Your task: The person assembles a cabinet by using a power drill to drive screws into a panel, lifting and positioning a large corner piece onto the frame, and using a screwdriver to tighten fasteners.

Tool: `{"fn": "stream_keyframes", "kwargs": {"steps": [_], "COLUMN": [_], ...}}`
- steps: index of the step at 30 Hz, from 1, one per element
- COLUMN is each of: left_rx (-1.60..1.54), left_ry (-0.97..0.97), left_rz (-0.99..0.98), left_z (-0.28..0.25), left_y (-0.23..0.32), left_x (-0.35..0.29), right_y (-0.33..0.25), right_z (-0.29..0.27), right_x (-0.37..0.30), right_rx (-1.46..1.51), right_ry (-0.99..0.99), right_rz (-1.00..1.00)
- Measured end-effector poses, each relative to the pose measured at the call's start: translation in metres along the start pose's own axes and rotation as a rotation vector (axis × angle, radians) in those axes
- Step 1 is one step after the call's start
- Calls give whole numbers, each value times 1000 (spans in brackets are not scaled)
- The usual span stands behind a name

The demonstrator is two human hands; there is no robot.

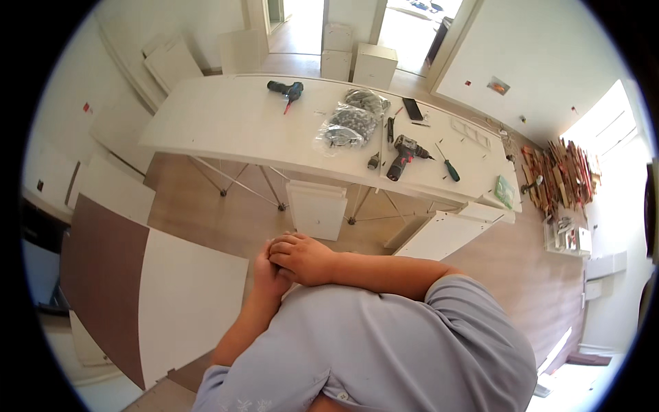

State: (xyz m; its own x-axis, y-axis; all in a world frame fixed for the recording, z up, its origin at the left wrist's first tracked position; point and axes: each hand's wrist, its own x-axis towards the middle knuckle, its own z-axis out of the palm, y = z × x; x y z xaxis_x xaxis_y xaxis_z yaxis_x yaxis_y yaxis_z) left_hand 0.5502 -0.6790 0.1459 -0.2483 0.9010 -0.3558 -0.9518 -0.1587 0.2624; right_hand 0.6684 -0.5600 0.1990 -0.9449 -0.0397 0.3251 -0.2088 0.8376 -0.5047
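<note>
My two hands are clasped together in front of my grey shirt [384,336], apart from the table. My right hand [305,259] lies over the other, its fingers wrapped round it. Beneath it, my left hand [263,269] looks closed; most of its fingers are covered, and whether anything is in it stays hidden. On the white table [226,123] beyond lie a cordless drill [405,156], a smaller blue-black power tool [288,89], a screwdriver [449,168] with a green handle, and clear plastic bags [349,127] of small dark parts.
White panels [317,206] lean under the table, and another white panel [443,233] slants at its right end. A brown and white board [192,295] stands at my left. A black phone-like slab [412,108], a green packet [504,191] and a wood-scrap pile [563,172] lie to the right.
</note>
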Motion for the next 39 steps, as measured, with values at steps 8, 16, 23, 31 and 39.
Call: {"fn": "stream_keyframes", "kwargs": {"steps": [8,16,23,31,39], "left_rx": [143,774,375,66,-58], "left_ry": [455,536,782,884,738], "left_rz": [82,110,44,291,413], "left_z": [-88,-133,-64,-14,-55], "left_y": [-16,-91,-120,-148,-202], "left_x": [-1,-28,-13,-56,-153], "right_y": [122,372,477,565,396], "right_z": [-60,-202,-225,-218,-180], "right_x": [-95,-328,-441,-505,-269], "right_rx": [33,-394,-362,-253,181], "right_ry": [223,549,236,424,676], "right_rz": [375,1173,1642,1380,905]}}
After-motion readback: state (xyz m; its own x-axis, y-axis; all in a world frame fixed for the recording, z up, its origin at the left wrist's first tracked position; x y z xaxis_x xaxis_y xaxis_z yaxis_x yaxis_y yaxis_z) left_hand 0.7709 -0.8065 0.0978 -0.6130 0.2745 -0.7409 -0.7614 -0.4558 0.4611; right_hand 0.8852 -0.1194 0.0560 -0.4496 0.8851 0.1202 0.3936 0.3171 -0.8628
